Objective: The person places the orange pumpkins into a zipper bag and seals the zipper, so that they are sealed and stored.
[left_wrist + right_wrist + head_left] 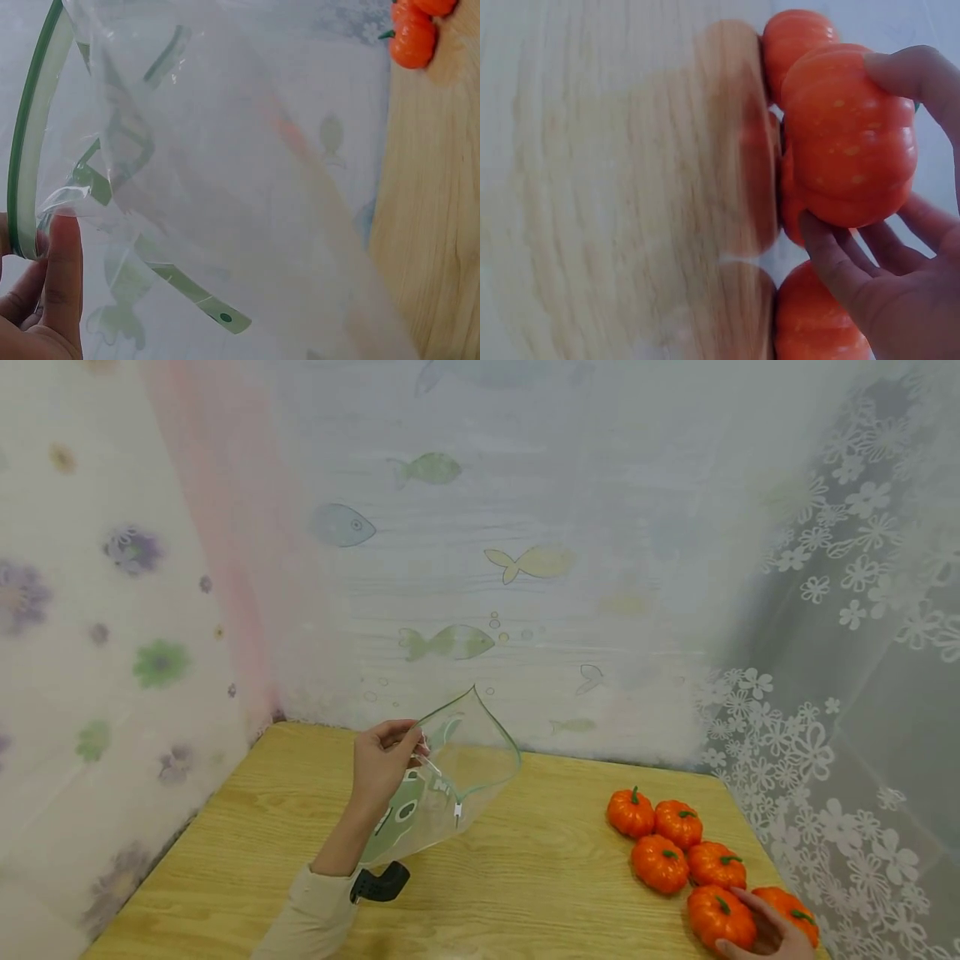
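Here at the near right edge, the right hand (776, 935) has its thumb and fingers curled round a glossy orange pumpkin (716, 917), green stem up; whether it clears the tabletop, I can't tell. Tucked just beyond that hand sits a second pumpkin (791, 913).

Across to the left, a pale sleeve (307, 910) comes in, a black wrist mount (381, 883) at its cuff. The left hand (384, 764) is pinching, thumb against fingers, at the rim of a clear slider zip bag (450, 793). And what a gape on it! The green-edged mouth spreads wide, white slider (458, 810) at the near corner, green-and-white print down the side. The bag is tilted, over the middle of the wood-grain table (540, 885), well apart from the pumpkins.

Further up on the right, four more pumpkins (660, 863) cluster close together on the wood. Behind it all, a pale backdrop (637, 510) with drawn fish, and white-flowered sheer curtain (847, 827) down the right side.
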The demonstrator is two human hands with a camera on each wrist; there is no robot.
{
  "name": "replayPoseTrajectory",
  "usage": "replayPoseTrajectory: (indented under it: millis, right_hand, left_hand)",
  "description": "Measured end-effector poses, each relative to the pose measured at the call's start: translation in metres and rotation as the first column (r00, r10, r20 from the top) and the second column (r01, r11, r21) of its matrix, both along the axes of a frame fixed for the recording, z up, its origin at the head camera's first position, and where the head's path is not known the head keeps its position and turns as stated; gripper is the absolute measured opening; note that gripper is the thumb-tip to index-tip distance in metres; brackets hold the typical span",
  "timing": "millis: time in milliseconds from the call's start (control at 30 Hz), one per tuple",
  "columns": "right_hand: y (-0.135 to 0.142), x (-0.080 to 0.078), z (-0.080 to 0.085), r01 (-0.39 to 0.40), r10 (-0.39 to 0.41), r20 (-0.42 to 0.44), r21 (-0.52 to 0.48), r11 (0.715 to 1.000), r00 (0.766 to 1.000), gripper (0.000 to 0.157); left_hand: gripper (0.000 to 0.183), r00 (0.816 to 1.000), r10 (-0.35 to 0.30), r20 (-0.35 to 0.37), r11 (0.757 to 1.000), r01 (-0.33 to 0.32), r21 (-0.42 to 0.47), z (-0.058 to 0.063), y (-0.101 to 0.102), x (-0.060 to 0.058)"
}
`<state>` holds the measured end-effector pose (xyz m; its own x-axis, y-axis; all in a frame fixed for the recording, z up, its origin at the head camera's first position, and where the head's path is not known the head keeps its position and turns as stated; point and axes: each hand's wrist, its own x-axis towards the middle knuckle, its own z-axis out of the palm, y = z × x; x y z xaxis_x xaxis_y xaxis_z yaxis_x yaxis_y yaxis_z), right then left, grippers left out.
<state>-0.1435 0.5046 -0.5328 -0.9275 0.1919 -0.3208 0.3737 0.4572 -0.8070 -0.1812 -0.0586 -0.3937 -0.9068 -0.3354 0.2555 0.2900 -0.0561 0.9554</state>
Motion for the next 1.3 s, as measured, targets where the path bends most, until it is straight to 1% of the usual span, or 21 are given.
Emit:
replayPoseTrajectory:
  millis: [167,233,267,333,433,500,567,633,667,767,833,867,933,1033,1100,1167,1300]
  right_hand:
    - [-0.007,0.004,0.012,-0.006,0.007,-0.016,0.056,0.998,1.000,0.109]
    - [-0.011,0.007,0.018,-0.005,0.006,-0.024,0.050,0.999,1.000,0.107]
    - [-0.013,0.009,0.020,-0.003,0.004,-0.033,0.033,0.999,0.999,0.105]
    - [-0.017,0.013,0.024,0.005,-0.006,-0.056,-0.016,1.000,0.998,0.095]
    - [-0.022,0.018,0.023,0.005,-0.019,-0.131,-0.103,0.995,0.991,0.084]
    - [-0.023,0.021,0.020,-0.002,-0.028,-0.191,-0.155,0.988,0.981,0.081]
    - [-0.026,0.023,0.018,-0.020,-0.028,-0.242,-0.194,0.981,0.970,0.084]
    - [-0.029,0.025,0.018,-0.050,-0.014,-0.291,-0.209,0.977,0.957,0.084]
    - [-0.032,0.027,0.019,-0.076,0.001,-0.325,-0.217,0.973,0.946,0.084]
    - [-0.042,0.032,0.026,-0.155,0.053,-0.413,-0.218,0.964,0.909,0.080]
    - [-0.049,0.035,0.031,-0.211,0.082,-0.468,-0.230,0.950,0.880,0.076]
    - [-0.052,0.037,0.034,-0.234,0.092,-0.485,-0.240,0.942,0.870,0.075]
    - [-0.059,0.039,0.040,-0.264,0.108,-0.502,-0.252,0.931,0.858,0.073]
    - [-0.070,0.042,0.049,-0.297,0.130,-0.531,-0.242,0.924,0.838,0.071]
    - [-0.077,0.043,0.055,-0.315,0.142,-0.542,-0.241,0.918,0.828,0.070]
    - [-0.084,0.043,0.060,-0.317,0.140,-0.546,-0.245,0.916,0.826,0.069]
    - [-0.097,0.042,0.067,-0.287,0.106,-0.524,-0.277,0.917,0.845,0.067]
  left_hand:
    - [0.015,1.000,0.001,0.004,1.000,-0.001,-0.017,0.000,0.000,-0.001]
    - [0.015,1.000,0.002,0.007,1.000,-0.002,-0.024,0.000,0.000,-0.001]
    - [0.016,1.000,0.003,0.008,1.000,-0.002,-0.026,0.000,0.000,-0.001]
    - [0.016,1.000,0.005,0.007,1.000,-0.005,-0.024,0.000,0.000,-0.001]
    - [0.017,1.000,0.007,0.008,1.000,-0.006,-0.022,0.000,0.000,-0.001]
    - [0.018,1.000,0.007,0.008,1.000,-0.007,-0.019,0.000,0.000,0.000]
    - [0.018,1.000,0.006,0.008,1.000,-0.006,-0.015,0.001,0.000,0.000]
    - [0.018,1.000,0.005,0.008,1.000,-0.005,-0.009,0.000,0.000,0.000]
    - [0.018,1.000,0.004,0.006,1.000,-0.004,-0.007,0.000,0.000,0.000]
    - [0.018,1.000,-0.001,0.005,1.000,0.001,-0.007,0.000,0.000,-0.001]
    - [0.018,1.000,0.002,0.002,1.000,-0.002,-0.010,0.000,-0.001,-0.001]
    - [0.018,1.000,0.003,0.001,1.000,-0.003,-0.010,0.000,-0.001,-0.001]
    - [0.018,1.000,0.006,-0.002,1.000,-0.006,-0.011,-0.001,-0.002,-0.001]
    - [0.019,1.000,0.008,-0.005,1.000,-0.008,-0.012,-0.001,-0.003,0.000]
    - [0.020,1.000,0.008,-0.001,1.000,-0.008,-0.015,-0.002,-0.003,0.001]
    - [0.020,1.000,0.011,0.002,1.000,-0.011,-0.018,-0.002,-0.003,0.001]
    - [0.019,1.000,0.013,-0.001,1.000,-0.013,-0.018,-0.003,-0.003,0.002]
